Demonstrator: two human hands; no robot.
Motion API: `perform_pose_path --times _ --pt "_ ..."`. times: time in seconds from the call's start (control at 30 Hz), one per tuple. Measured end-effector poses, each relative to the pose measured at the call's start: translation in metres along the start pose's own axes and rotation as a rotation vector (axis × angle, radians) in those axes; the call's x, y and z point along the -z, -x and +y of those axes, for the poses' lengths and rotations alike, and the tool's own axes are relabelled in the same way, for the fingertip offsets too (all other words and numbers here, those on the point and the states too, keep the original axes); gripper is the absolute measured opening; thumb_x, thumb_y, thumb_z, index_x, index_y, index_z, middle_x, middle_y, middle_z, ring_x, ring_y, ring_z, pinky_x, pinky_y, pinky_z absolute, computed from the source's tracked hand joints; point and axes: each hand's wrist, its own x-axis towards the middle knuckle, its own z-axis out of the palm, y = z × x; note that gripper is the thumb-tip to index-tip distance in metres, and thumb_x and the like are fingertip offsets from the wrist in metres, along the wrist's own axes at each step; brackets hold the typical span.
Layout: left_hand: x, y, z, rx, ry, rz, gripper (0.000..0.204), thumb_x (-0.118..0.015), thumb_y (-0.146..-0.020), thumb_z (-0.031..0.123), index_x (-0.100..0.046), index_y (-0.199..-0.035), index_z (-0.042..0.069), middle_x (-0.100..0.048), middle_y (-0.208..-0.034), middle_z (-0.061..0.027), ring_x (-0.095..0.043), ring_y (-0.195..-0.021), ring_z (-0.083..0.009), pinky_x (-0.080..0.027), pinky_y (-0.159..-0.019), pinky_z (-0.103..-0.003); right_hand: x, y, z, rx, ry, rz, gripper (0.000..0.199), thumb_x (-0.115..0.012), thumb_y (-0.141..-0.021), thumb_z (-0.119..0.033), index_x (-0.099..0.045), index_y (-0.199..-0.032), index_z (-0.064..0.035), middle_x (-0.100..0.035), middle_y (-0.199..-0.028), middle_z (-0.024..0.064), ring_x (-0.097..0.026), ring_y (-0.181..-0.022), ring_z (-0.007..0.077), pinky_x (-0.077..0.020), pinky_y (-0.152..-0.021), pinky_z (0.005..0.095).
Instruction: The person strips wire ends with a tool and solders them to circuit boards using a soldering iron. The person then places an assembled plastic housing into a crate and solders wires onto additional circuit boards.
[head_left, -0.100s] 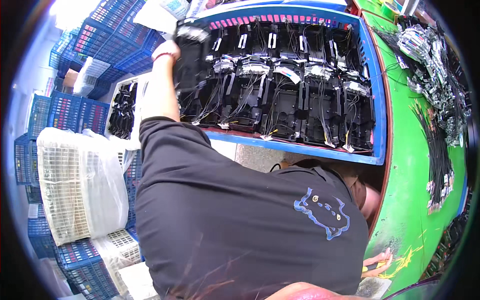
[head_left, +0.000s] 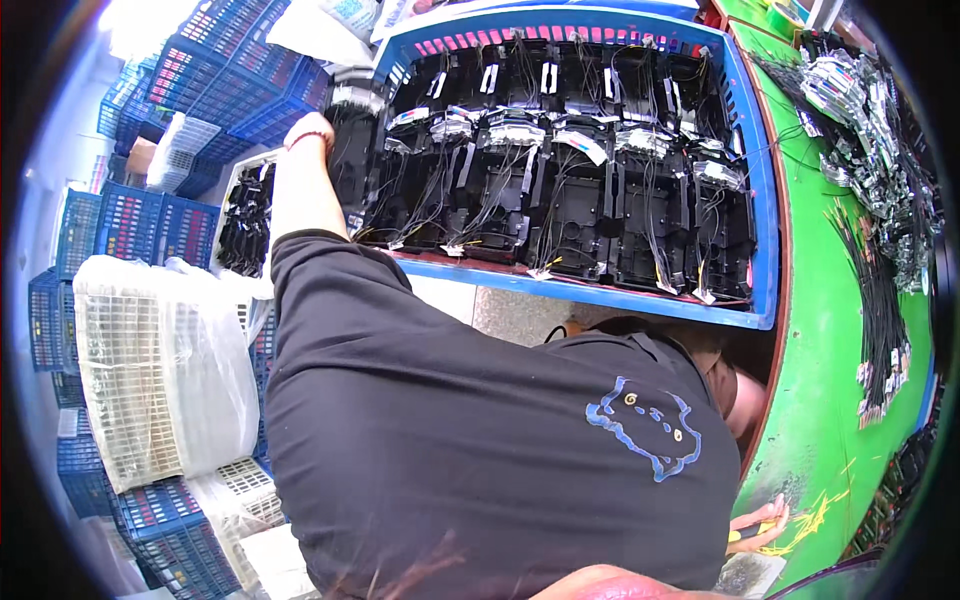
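My left arm stretches to the far left. My left hand (head_left: 308, 128), with a reddish band at the wrist, holds a black plastic housing (head_left: 355, 145) by its left side. The housing is slightly blurred and hangs at the left wall of a blue crate (head_left: 560, 297); part of the grip is hidden. Rows of similar black housings (head_left: 570, 225) with thin wires and white connectors lie in the crate. At the lower right, my right hand (head_left: 757, 527) rests by the green table, closed around a tool with a yellow and black handle (head_left: 750, 534).
Yellow wire scraps (head_left: 815, 522) lie beside my right hand on the green table (head_left: 815, 400). Farther along are bundled black cables (head_left: 880, 330) and a heap of silvery wired parts (head_left: 870, 150). Stacked blue crates (head_left: 155, 235) and plastic-wrapped pale crates (head_left: 160, 370) stand on the left.
My left hand has moved left with the black housing, from over the crate's left end to its left wall. My right hand stays in place.
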Motion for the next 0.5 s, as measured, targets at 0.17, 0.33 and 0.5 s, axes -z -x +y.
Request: perform_pose_path --times 0.17,0.33,0.5 --pt "-0.066 0.0 -0.018 -0.088 -0.175 0.01 0.041 -0.068 -0.066 0.005 -0.069 -0.106 0.002 -0.064 -0.116 -0.0197 -0.061 -0.111 -0.0325 -0.049 -0.093 -0.043 0.004 0.001 -0.008 -0.016 0.028 -0.035 0.026 -0.045 -0.099 -0.006 -0.047 -0.122 0.0067 -0.063 -0.109 0.0225 -0.063 -0.101 0.0279 -0.0501 -0.092 0.0372" --pt "-0.124 -0.019 0.01 0.121 0.0 -0.2 0.061 -0.072 -0.063 0.009 -0.059 -0.123 0.004 -0.063 -0.121 -0.0164 -0.059 -0.115 -0.0313 -0.046 -0.097 -0.047 0.009 0.003 -0.009 -0.057 0.062 -0.057 0.026 -0.045 -0.099 -0.007 -0.047 -0.122 0.0066 -0.063 -0.109 0.0222 -0.063 -0.102 0.0277 -0.0501 -0.092 0.0369" --pt "-0.148 0.034 0.063 0.118 0.239 0.536 0.075 -0.054 -0.086 0.051 -0.03 -0.145 0.01 -0.03 -0.146 -0.0207 -0.038 -0.131 -0.0361 -0.034 -0.102 -0.056 0.014 -0.004 -0.021 -0.071 0.101 -0.072 0.026 -0.046 -0.099 -0.007 -0.047 -0.122 0.0065 -0.063 -0.109 0.022 -0.063 -0.102 0.0274 -0.05 -0.092 0.0367"
